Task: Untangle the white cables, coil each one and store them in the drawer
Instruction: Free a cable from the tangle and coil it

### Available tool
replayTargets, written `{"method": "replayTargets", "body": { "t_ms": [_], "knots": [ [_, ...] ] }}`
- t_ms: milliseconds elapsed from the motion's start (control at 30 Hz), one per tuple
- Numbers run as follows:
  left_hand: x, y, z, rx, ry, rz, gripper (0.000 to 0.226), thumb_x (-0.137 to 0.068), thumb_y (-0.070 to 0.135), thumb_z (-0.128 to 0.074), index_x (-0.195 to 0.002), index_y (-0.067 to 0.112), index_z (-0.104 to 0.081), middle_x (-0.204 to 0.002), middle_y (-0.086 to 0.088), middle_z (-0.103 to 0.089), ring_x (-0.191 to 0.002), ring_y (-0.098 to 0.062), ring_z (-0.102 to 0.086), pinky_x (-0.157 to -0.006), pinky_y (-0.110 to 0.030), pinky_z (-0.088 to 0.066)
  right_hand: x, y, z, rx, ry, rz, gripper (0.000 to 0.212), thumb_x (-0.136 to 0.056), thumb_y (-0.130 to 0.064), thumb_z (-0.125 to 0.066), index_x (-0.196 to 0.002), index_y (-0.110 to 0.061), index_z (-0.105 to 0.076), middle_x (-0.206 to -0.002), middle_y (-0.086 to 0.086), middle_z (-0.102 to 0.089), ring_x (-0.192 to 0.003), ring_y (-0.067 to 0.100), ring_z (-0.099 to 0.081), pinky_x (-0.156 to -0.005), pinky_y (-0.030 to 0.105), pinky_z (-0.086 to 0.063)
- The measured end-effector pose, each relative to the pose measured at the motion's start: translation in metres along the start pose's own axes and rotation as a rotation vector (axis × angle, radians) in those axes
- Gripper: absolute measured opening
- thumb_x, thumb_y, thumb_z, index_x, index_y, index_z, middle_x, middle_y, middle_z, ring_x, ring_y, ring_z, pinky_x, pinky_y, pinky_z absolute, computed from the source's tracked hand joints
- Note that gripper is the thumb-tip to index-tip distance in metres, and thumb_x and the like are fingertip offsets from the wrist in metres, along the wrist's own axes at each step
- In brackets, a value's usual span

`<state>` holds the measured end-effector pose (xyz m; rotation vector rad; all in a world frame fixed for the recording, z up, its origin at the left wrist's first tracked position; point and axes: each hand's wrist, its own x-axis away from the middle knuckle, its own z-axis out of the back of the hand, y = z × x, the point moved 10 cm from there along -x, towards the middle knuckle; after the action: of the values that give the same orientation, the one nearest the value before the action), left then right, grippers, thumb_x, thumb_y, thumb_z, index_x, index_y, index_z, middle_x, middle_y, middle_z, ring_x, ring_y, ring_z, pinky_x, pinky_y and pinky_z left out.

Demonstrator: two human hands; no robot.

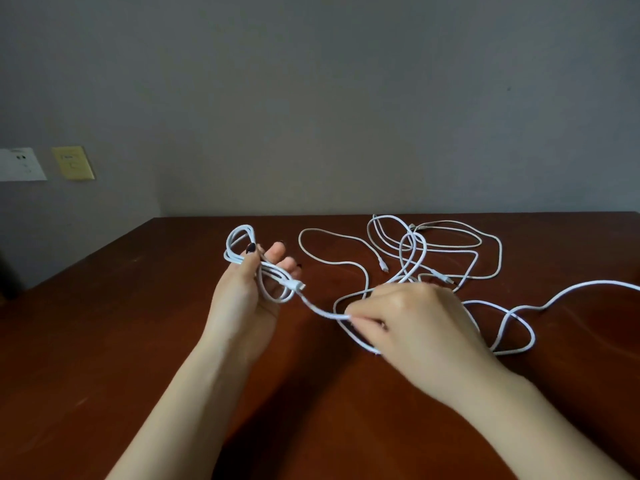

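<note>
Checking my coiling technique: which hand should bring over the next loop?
Right hand: it pinches the loose white cable run; the left hand is full, holding the coiled loops.

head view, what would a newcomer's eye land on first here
Two bare hands meet at centre frame: the left hand holds a half-coiled white cable in loops, and the right hand pinches the same cable's free run just to the right. Behind the right hand, a loose tangle of white cables sprawls over the far right of the dark brown table.
</note>
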<state>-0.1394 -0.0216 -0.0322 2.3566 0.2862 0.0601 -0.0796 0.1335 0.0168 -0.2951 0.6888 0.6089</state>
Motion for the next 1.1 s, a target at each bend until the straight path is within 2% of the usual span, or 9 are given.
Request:
{"method": "replayTargets", "body": {
  "t_ms": [133,267,467,600,733,833,900,1000,1100],
  "knots": [
    [0.001,0.002,-0.006,-0.243,-0.055,-0.074,0.022,-0.102,0.010,-0.033,-0.083,0.011,-0.045,-0.057,0.000,-0.050,-0.045,-0.012,-0.049,-0.054,-0.028,-0.048,-0.001,0.045,0.015,-0.153,0.113,-0.269,0.011,-0.078,-0.016,-0.072,-0.070,-0.024,-0.073,-0.062,-0.007,-0.064,-0.059,0.020,-0.062,-0.056,0.036,-0.053],
    [0.007,-0.001,-0.017,-0.405,-0.124,-0.140,0.025,-0.102,0.010,-0.033,-0.080,0.011,-0.044,-0.052,0.001,-0.044,-0.045,-0.013,-0.044,-0.058,-0.031,-0.047,0.003,0.064,0.027,-0.215,0.200,-0.406,0.017,-0.074,-0.016,-0.076,-0.064,-0.029,-0.072,-0.050,-0.017,-0.052,-0.055,0.002,-0.056,-0.056,0.025,-0.046],
    [0.012,-0.012,-0.032,-0.426,-0.275,-0.059,0.026,-0.101,0.010,-0.033,-0.076,0.008,-0.042,-0.050,0.000,-0.043,-0.042,-0.015,-0.042,-0.053,-0.031,-0.049,0.003,0.034,0.058,-0.150,0.444,-0.161,0.004,-0.077,-0.018,-0.070,-0.078,-0.020,-0.074,-0.059,-0.011,-0.048,-0.049,0.009,-0.048,-0.046,0.022,-0.041],
    [0.019,-0.016,-0.043,-0.450,-0.370,-0.066,0.028,-0.101,0.016,-0.034,-0.075,0.008,-0.041,-0.055,-0.003,-0.045,-0.044,-0.016,-0.046,-0.058,-0.032,-0.053,0.009,0.012,0.075,-0.237,0.552,0.019,0.015,-0.084,-0.020,-0.063,-0.084,-0.010,-0.074,-0.068,-0.017,-0.049,-0.062,0.006,-0.051,-0.054,0.025,-0.047],
    [0.023,-0.027,-0.046,-0.607,-0.479,-0.043,0.022,-0.098,0.021,-0.040,-0.082,0.007,-0.045,-0.060,-0.004,-0.051,-0.050,-0.016,-0.056,-0.063,-0.037,-0.050,0.008,-0.006,0.077,-0.305,0.493,0.119,0.013,-0.083,-0.014,-0.062,-0.081,-0.007,-0.073,-0.069,-0.015,-0.053,-0.065,-0.001,-0.054,-0.053,0.010,-0.041],
    [0.024,-0.034,-0.041,-0.908,-0.474,-0.046,0.025,-0.100,0.018,-0.040,-0.095,-0.004,-0.050,-0.059,0.001,-0.058,-0.050,-0.011,-0.060,-0.057,-0.027,-0.046,0.004,-0.010,0.069,-0.446,0.372,0.129,0.008,-0.081,-0.010,-0.066,-0.083,-0.011,-0.073,-0.071,-0.032,-0.052,-0.054,-0.008,-0.048,-0.048,0.002,-0.028],
    [0.027,-0.035,-0.043,-1.051,-0.481,-0.081,0.026,-0.100,0.018,-0.041,-0.099,-0.006,-0.050,-0.055,0.008,-0.056,-0.045,-0.004,-0.054,-0.047,-0.019,-0.042,0.002,-0.006,0.059,-0.622,0.280,0.096,0.012,-0.079,-0.006,-0.067,-0.083,-0.016,-0.072,-0.063,-0.030,-0.056,-0.047,-0.005,-0.048,-0.044,0.006,-0.029],
    [0.037,-0.035,-0.053,-1.109,-0.551,-0.121,0.025,-0.099,0.020,-0.043,-0.101,0.000,-0.057,-0.067,0.004,-0.058,-0.051,0.001,-0.052,-0.048,-0.013,-0.042,-0.002,0.000,0.052,-0.831,0.224,0.028,0.019,-0.081,-0.008,-0.066,-0.087,-0.025,-0.070,-0.078,-0.012,-0.070,-0.060,0.014,-0.066,-0.050,0.035,-0.051],
    [0.045,-0.047,-0.058,-0.961,-0.612,-0.020,0.025,-0.098,0.019,-0.043,-0.105,0.000,-0.057,-0.072,0.001,-0.057,-0.056,-0.002,-0.052,-0.051,-0.013,-0.043,-0.004,0.016,0.046,-0.872,0.234,-0.089,0.019,-0.082,-0.006,-0.064,-0.087,-0.023,-0.070,-0.078,-0.006,-0.072,-0.067,0.017,-0.069,-0.061,0.031,-0.055]
  ]
}}
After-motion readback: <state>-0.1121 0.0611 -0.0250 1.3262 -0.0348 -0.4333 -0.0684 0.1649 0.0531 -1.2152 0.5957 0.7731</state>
